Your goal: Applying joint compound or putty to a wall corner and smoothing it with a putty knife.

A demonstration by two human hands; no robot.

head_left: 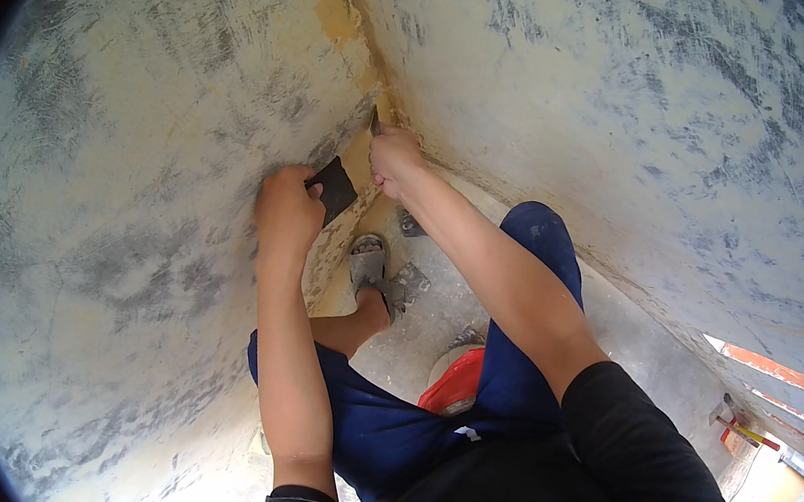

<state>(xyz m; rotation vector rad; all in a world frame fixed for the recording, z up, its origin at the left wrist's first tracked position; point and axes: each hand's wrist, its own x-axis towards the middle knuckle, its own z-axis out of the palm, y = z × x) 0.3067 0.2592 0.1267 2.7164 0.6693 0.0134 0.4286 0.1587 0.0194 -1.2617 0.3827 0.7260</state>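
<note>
My left hand (290, 207) is closed on one edge of a dark, flat, roughly rectangular plate (336, 192), held tilted close to the left wall (152, 183). Its handle, if it has one, is hidden. Further ahead, my right hand (396, 161) grips a putty knife (375, 121). Its narrow dark blade points up at the corner (382, 75), where the left wall meets the right wall (626, 108); whether the blade touches the surface I cannot make out. Yellowish-brown patches run along this corner, while both walls are pale with grey smears.
On the grey floor (437, 290), my sandaled foot (369, 259) stands near the left wall. A red thing (455, 381) on a pale rounded base sits between my legs. At the lower right, a yellow-handled tool (748, 432) lies near openings in the wall showing orange-red strips (775, 370).
</note>
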